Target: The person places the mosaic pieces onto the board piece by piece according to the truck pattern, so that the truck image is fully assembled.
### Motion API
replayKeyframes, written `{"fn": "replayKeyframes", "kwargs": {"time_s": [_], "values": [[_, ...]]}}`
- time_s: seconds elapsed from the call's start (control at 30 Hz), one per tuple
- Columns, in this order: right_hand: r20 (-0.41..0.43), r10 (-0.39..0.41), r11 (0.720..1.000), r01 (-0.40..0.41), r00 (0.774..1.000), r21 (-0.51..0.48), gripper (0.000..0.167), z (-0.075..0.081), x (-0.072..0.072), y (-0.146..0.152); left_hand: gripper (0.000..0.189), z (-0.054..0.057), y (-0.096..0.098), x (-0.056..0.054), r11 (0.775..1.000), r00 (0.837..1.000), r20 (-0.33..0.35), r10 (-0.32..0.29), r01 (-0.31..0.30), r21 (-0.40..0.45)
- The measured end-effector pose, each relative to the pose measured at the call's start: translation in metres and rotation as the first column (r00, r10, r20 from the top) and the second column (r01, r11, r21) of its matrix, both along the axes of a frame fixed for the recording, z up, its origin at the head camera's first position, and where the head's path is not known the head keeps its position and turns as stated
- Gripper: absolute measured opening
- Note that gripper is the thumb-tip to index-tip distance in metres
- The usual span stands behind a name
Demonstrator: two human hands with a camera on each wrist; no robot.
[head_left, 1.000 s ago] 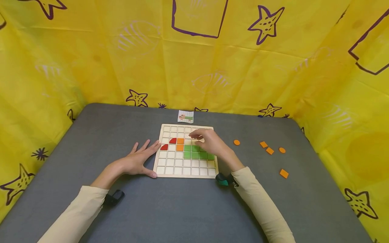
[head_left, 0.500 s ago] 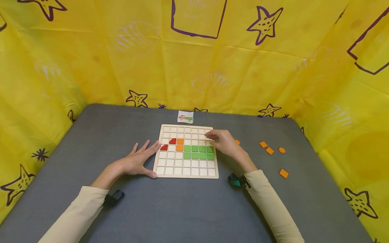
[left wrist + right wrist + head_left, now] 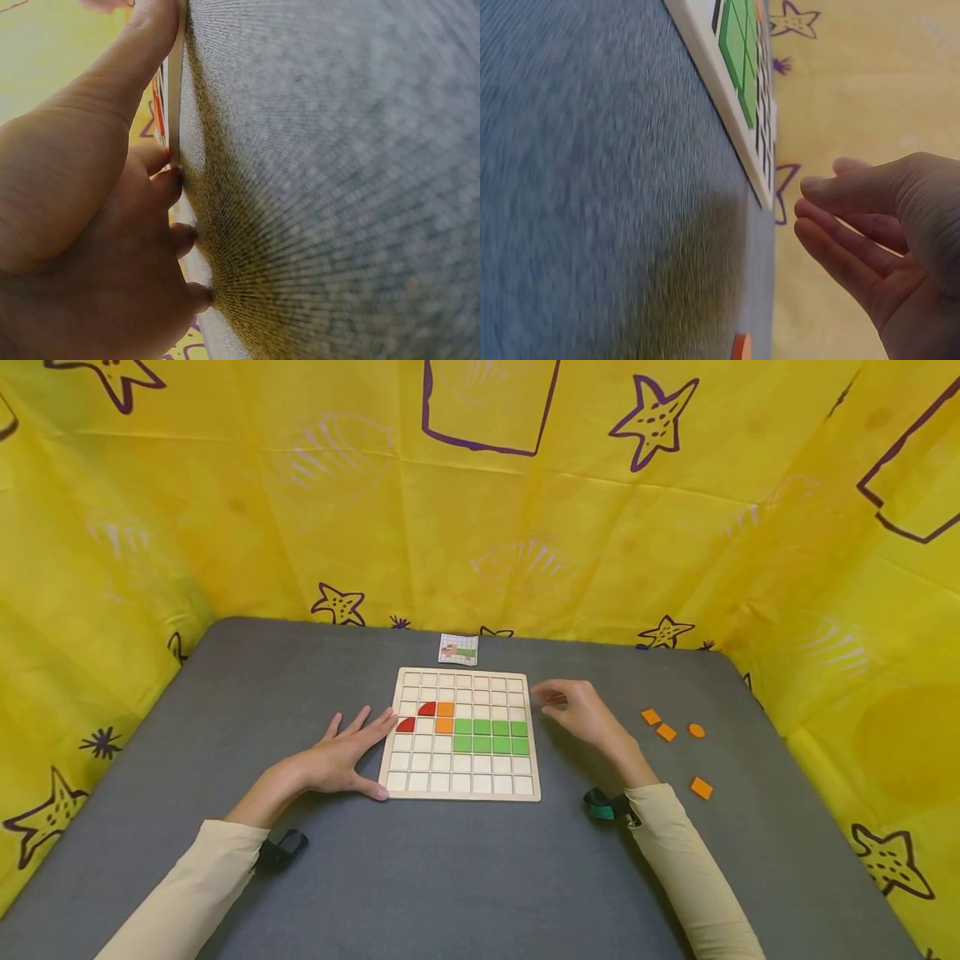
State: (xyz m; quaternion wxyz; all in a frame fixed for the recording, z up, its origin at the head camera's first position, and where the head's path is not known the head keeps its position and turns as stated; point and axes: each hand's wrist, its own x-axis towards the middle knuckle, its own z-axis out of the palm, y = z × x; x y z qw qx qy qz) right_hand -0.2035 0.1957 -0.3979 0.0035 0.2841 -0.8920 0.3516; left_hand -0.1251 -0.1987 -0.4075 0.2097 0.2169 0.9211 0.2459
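Note:
A wooden grid board (image 3: 461, 783) lies on the table with green square tiles (image 3: 491, 736), two orange squares (image 3: 445, 717) and two red quarter-round tiles (image 3: 406, 725) in its cells. My left hand (image 3: 333, 762) has its fingers spread, with thumb and index finger at the board's left edge. Just past the right edge of the board hovers my right hand (image 3: 581, 714), fingers loosely bent; in the right wrist view nothing sits between thumb and fingers. One orange piece (image 3: 741, 347) shows low in that view; in the head view the right hand hides it.
Loose orange pieces lie on the right side of the table: two squares (image 3: 666, 732) close together, a round one (image 3: 696, 731) and another square (image 3: 701, 788). Behind the board is a small picture card (image 3: 458, 649). A yellow patterned cloth (image 3: 480, 527) surrounds the table.
My right hand has moved right, from over the board to beyond its right edge, uncovering the green tiles and covering a round orange piece. The left hand stays in place.

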Motion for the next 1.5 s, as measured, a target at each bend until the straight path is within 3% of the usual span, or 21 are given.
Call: {"fn": "replayKeyframes", "kwargs": {"time_s": [0.5,1.07,1.5], "values": [[-0.041,-0.047,0.996,0.05,0.998,0.074,0.031,-0.003,0.005,0.044,0.118,0.001,0.002,0.001,1.0,1.0,0.005,0.004,-0.004,-0.005],[-0.027,-0.161,0.984,0.163,0.987,0.074,0.032,-0.006,0.008,0.096,0.119,0.0,0.001,0.0,1.0,1.0,0.002,0.005,-0.005,-0.007],[-0.068,-0.206,0.973,0.212,0.976,0.086,0.034,-0.008,0.008,0.125,0.118,0.0,0.0,0.0,1.0,1.0,0.006,0.01,-0.009,-0.011]]}}
